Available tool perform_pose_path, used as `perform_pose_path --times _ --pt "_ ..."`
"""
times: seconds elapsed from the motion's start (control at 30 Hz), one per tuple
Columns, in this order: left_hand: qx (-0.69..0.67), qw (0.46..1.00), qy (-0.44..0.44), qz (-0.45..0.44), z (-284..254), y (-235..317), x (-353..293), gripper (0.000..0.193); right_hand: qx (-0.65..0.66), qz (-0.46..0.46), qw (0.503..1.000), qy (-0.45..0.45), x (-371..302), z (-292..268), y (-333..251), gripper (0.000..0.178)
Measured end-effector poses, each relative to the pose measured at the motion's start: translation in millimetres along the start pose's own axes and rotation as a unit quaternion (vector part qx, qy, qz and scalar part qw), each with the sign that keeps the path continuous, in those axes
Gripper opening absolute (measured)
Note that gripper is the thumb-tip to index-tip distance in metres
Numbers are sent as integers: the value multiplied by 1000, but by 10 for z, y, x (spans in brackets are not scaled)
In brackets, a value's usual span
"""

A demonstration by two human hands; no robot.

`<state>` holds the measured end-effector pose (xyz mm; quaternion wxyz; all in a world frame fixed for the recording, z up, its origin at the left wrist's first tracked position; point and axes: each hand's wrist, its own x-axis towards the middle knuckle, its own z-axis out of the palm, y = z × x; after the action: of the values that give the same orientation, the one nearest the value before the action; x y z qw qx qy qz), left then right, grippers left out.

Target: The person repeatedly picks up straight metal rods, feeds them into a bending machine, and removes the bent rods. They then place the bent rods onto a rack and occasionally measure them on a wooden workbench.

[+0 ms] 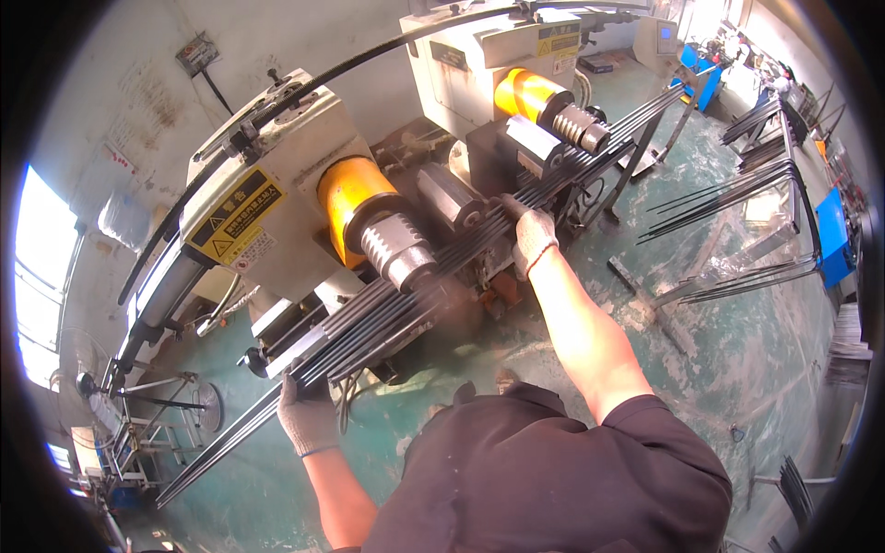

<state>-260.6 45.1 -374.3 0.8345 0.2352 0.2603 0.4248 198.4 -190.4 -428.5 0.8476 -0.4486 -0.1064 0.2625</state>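
Observation:
A long bundle of thin dark metal rods [369,321] runs slantwise from the lower left to the upper right, along the front of a pale machine. My left hand [306,419], in a whitish knitted glove, is closed round the bundle near its left part, thumb up against the rods. Farther right, my right hand [533,241], also gloved, grips the bundle from the near side; its darkened fingertips are partly hidden among the rods. Between the hands, a ribbed steel roller [398,251] with an orange collar [355,201] sits just over the rods.
A second ribbed roller [581,127] with an orange collar stands farther right. A black hose [369,63] arches over the machine. Racks holding dark rods [737,194] stand at the right, near a blue panel [834,238]. A fan [210,406] stands at the lower left.

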Motion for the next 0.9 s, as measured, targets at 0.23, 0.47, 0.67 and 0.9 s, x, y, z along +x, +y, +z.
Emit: perform_pose_path --times 0.23,0.47,0.67,0.9 --pt "-109 993 36 21 -544 443 371 32 -73 77 988 112 374 118 32 20" --pt "-38 993 89 66 -1073 711 654 29 25 54 968 244 356 177 14 24" --pt "-1 995 84 46 -939 534 769 28 18 37 968 246 413 7 55 40" --pt "-8 995 91 25 -439 -46 709 44 -258 24 926 274 167 380 494 43"
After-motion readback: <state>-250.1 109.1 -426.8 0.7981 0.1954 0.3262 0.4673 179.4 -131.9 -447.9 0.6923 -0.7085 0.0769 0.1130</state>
